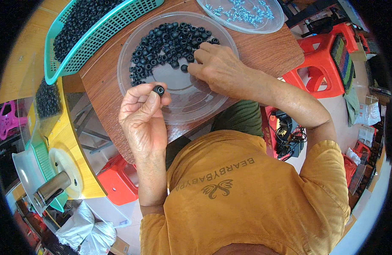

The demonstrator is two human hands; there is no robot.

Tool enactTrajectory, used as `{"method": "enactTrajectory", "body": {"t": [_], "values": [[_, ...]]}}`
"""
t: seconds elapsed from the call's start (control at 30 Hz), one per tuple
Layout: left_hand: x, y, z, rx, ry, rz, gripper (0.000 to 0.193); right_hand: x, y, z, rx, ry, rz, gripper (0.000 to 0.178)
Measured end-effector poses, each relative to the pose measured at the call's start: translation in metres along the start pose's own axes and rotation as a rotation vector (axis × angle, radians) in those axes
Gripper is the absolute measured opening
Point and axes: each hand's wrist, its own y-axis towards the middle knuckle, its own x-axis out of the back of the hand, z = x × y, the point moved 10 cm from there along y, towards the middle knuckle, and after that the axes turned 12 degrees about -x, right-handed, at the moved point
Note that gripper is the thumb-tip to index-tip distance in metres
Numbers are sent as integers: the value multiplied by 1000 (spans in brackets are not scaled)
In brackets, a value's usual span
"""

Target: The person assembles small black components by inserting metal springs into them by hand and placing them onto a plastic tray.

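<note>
My left hand (144, 112) is raised over the near left rim of a clear round plastic tray (191, 106). Between its thumb and fingers it pinches a small black knob (159, 90), hollow, with a pale ring showing inside its opening. Many similar loose black knobs (170, 42) are heaped in the far part of the tray. At the right side of this heap, my right hand (215, 66) reaches down with bent fingers. A single black piece (184, 68) lies against its fingertips. Whatever else those fingers may hold is hidden.
A teal basket (83, 51) full of black pieces stands at the far left. Beyond the tray sits a clear lid (247, 29) with small bluish metal parts. Red stools (308, 63) flank the brown wooden table (268, 55). A yellow table (79, 144) holds a metal cup (55, 187).
</note>
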Motion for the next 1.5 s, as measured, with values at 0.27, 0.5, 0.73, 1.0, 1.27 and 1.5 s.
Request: {"method": "enactTrajectory", "body": {"t": [0.27,0.5,0.73,1.0,1.27,1.5], "values": [[-2,-1,6,26,-43,10,16,-1,-4,-2,-37,34,33,11],[0,0,3,29,-29,-23,16,6,3,-29,-343,583,81,8],[-4,1,10,54,-39,-28,15,-14,-6,-33,-691,1459,249,15],[-2,-1,10,51,34,-81,13,-31,-7,-26,-717,1704,222,15],[-2,1,12,40,-24,-93,14,-12,-5,-12,-618,1695,98,15],[-5,-1,10,7,14,-91,15,-6,0,-9,-546,1708,-3,10]]}}
